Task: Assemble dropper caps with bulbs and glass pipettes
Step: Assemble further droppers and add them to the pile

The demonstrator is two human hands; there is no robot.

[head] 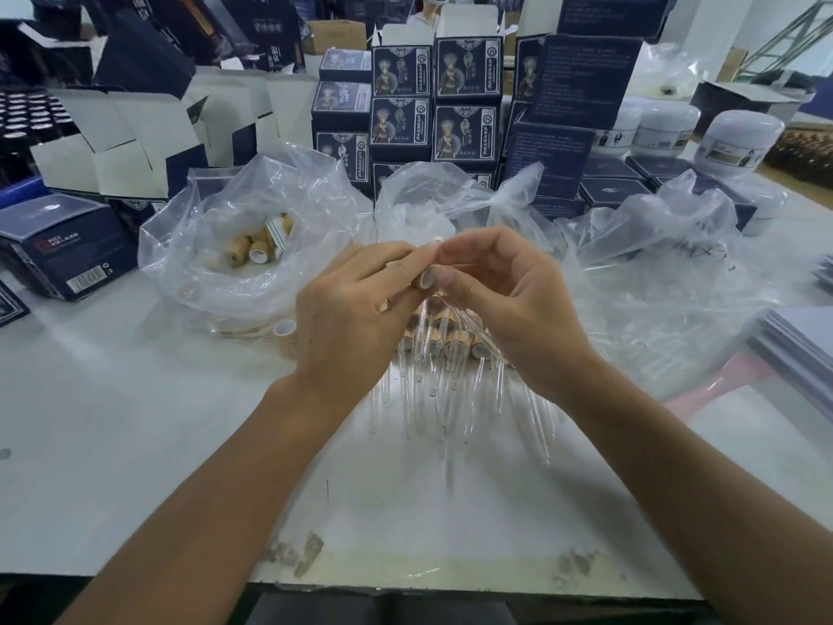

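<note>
I see my left hand (356, 309) and right hand (505, 290) meeting above the counter (135, 399), fingers of both pinched on one dropper cap (423, 278), finished droppers (446, 354) heaped just beneath, bag of caps (252, 245) left

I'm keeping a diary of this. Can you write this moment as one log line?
left hand: holds cap | right hand: pinching at cap | finished droppers: piled beneath | bag of caps: left

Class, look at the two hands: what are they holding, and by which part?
Both hands, the left hand and right hand, pinch one small wood-coloured dropper cap at its ends, above the finished droppers. Finer detail cannot be told.
</note>
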